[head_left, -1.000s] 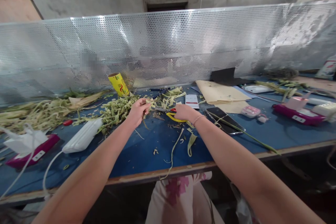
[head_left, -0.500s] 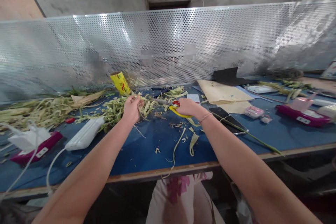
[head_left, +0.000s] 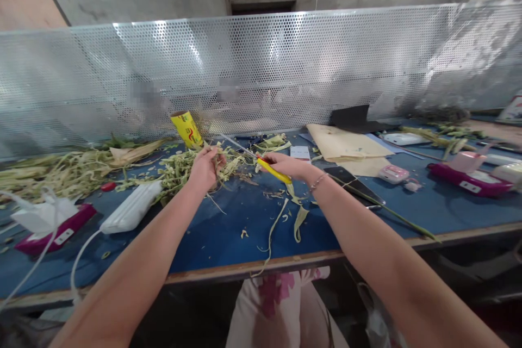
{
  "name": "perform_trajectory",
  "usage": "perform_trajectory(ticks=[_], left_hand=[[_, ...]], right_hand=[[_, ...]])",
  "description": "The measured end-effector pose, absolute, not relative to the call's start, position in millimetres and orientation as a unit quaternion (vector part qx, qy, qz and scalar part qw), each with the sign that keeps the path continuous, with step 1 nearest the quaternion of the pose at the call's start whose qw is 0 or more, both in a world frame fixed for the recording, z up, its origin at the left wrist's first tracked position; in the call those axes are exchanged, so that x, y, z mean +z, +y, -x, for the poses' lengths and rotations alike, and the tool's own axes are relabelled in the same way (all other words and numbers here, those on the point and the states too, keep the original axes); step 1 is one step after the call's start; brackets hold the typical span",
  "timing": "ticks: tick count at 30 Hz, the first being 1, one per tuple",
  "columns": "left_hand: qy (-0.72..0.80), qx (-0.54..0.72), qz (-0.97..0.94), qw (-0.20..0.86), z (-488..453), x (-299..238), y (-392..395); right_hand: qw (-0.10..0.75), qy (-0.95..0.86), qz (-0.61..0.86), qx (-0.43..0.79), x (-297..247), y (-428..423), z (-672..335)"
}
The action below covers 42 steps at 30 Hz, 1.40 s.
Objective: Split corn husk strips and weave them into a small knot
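My right hand [head_left: 287, 166] is closed round the yellow-and-red handles of a pair of scissors [head_left: 274, 170]. Their blades look together and point away to the upper left, a little apart from my left hand. My left hand [head_left: 209, 167] is closed in a pinch at the edge of a pile of pale green dried plant pieces [head_left: 177, 167]; a thin strip of that plant seems to be between its fingers, partly hidden. Small clippings [head_left: 277, 194] and a curled strip [head_left: 300, 224] lie on the blue table below the scissors.
Behind the pile stands a yellow printed tube [head_left: 187, 129]. A white power bank-like case [head_left: 132, 207] and a magenta power strip [head_left: 77, 225] are at left. Brown paper [head_left: 346, 142], a dark phone-like slab [head_left: 353, 185] and a long stem [head_left: 391, 211] lie right. A perforated metal screen [head_left: 261, 70] backs the table [head_left: 228, 244].
The scissors have turned, their tips now swung up and away from my left hand, and the handles have come together. Both hands stay in nearly the same place.
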<state>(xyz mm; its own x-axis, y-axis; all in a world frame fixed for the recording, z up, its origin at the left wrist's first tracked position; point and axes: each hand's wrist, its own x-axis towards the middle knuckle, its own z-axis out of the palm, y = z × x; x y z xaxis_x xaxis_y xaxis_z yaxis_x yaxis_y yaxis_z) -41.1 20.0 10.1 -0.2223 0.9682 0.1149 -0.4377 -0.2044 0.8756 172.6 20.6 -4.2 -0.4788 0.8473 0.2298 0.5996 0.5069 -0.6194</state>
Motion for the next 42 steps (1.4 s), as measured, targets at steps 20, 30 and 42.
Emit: perform_trajectory(ticks=[20,30,42], left_hand=[[0.269,0.665,-0.24,0.654,35,16,12],[0.295,0.667,-0.225,0.646,33,17,12],[0.32,0.653,-0.222,0.65,33,15,15]], right_hand=[[0.331,-0.829,0.449,0.035,-30,30,-165],[0.32,-0.838,0.443,0.009,-26,26,-165],[0.309,-0.861,0.402,-0.041,-19,31,-178]])
